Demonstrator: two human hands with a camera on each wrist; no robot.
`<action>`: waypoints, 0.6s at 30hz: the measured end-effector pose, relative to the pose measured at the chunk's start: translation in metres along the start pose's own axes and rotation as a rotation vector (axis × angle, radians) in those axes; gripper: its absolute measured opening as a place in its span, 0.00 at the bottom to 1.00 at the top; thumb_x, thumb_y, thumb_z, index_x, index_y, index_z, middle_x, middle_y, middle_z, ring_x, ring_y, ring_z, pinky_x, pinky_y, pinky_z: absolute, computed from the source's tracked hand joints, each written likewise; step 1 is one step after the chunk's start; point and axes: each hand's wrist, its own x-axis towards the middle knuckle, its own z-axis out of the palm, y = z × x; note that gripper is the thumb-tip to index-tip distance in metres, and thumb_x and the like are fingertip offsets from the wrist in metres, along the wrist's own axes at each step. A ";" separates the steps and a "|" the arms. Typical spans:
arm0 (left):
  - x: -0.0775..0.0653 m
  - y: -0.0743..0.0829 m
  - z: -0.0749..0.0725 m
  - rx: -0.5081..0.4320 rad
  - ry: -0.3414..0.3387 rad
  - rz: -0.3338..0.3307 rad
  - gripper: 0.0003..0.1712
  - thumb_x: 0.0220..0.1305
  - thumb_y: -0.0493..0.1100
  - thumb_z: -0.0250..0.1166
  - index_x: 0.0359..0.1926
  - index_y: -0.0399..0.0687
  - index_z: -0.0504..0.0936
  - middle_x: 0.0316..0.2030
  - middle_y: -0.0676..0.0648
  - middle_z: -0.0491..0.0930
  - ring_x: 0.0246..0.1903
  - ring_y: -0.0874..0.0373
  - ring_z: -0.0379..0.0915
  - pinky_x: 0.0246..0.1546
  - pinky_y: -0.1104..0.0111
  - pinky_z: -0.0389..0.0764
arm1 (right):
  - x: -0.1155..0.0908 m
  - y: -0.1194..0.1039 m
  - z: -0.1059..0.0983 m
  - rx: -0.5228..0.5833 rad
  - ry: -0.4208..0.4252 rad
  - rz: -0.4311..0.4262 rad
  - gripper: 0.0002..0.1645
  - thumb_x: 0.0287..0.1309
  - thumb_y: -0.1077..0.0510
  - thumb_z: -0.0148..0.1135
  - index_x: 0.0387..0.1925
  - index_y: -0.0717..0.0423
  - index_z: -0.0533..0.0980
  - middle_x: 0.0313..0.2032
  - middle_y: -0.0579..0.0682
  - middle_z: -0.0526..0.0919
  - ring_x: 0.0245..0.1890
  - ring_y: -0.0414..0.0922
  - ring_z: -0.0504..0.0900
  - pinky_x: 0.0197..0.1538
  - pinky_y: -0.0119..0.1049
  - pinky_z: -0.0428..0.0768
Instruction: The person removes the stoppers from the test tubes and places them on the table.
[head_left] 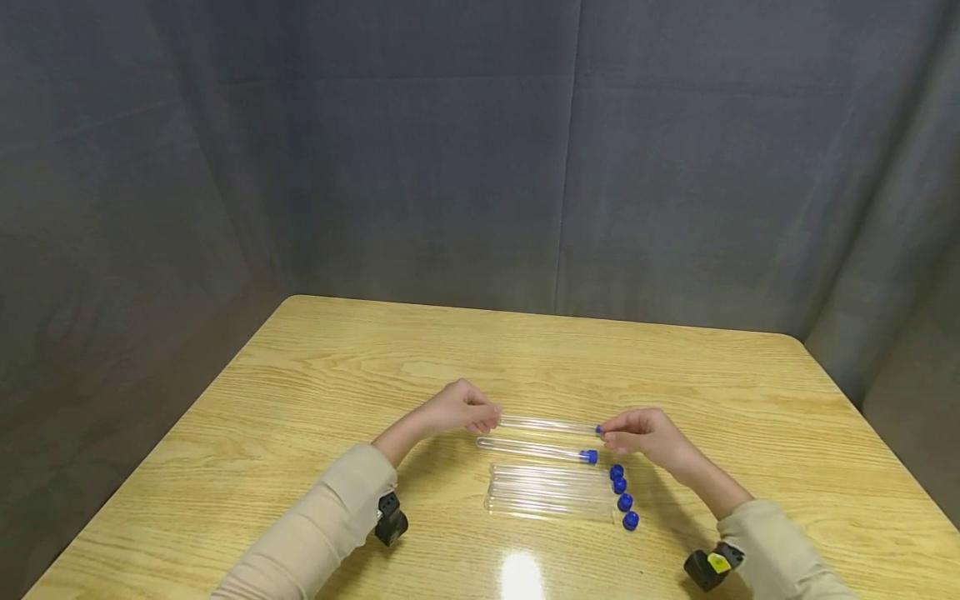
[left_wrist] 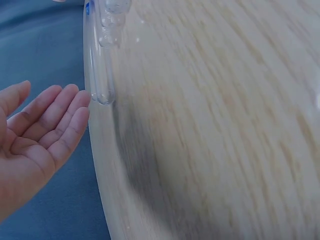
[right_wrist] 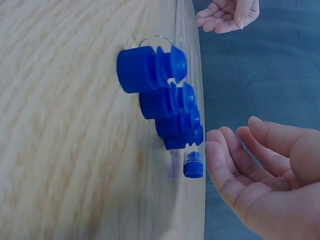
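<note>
My left hand (head_left: 467, 407) is at the rounded end of the farthest test tube (head_left: 547, 425), its fingertips right at the glass. At the tube's other end, beside its blue cap (head_left: 598, 430), is my right hand (head_left: 647, 433). Each hand's thumb stands apart from its loosely bent fingers in the wrist views. A second capped test tube (head_left: 525, 448) lies parallel, just nearer. Several uncapped test tubes (head_left: 551, 492) lie side by side in front of it. Loose blue caps (right_wrist: 137, 70) form a line along their right ends.
The light wooden table (head_left: 360, 342) has rounded far corners. A dark grey curtain (head_left: 420, 183) hangs behind it and along both sides. Bright glare (head_left: 521, 575) shows on the near part of the tabletop. A small black camera (head_left: 390, 521) sits at the left wrist.
</note>
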 end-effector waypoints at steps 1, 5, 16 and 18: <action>0.000 0.000 0.000 0.005 -0.001 0.001 0.17 0.64 0.40 0.54 0.35 0.26 0.80 0.32 0.36 0.79 0.31 0.50 0.77 0.33 0.63 0.78 | 0.000 0.000 0.000 0.000 -0.003 0.000 0.18 0.58 0.65 0.54 0.42 0.82 0.69 0.35 0.65 0.78 0.33 0.44 0.79 0.38 0.41 0.78; 0.000 -0.001 0.001 0.035 0.005 -0.017 0.17 0.64 0.40 0.54 0.35 0.27 0.80 0.32 0.36 0.79 0.32 0.49 0.77 0.33 0.64 0.78 | 0.000 0.002 0.000 0.005 -0.012 0.004 0.18 0.58 0.65 0.54 0.42 0.82 0.69 0.34 0.63 0.79 0.33 0.43 0.79 0.37 0.40 0.78; 0.007 -0.006 0.006 0.167 -0.001 -0.013 0.11 0.62 0.34 0.53 0.35 0.30 0.81 0.31 0.41 0.80 0.25 0.58 0.74 0.26 0.70 0.76 | -0.002 0.005 0.000 0.018 -0.038 0.018 0.18 0.59 0.65 0.54 0.41 0.81 0.69 0.33 0.62 0.79 0.31 0.44 0.79 0.36 0.39 0.78; 0.007 -0.006 0.006 0.184 -0.012 -0.011 0.12 0.63 0.35 0.54 0.31 0.30 0.81 0.28 0.41 0.79 0.21 0.61 0.70 0.22 0.73 0.72 | -0.002 0.005 -0.001 0.013 -0.039 0.015 0.17 0.59 0.65 0.53 0.41 0.81 0.70 0.33 0.61 0.79 0.31 0.44 0.79 0.36 0.39 0.78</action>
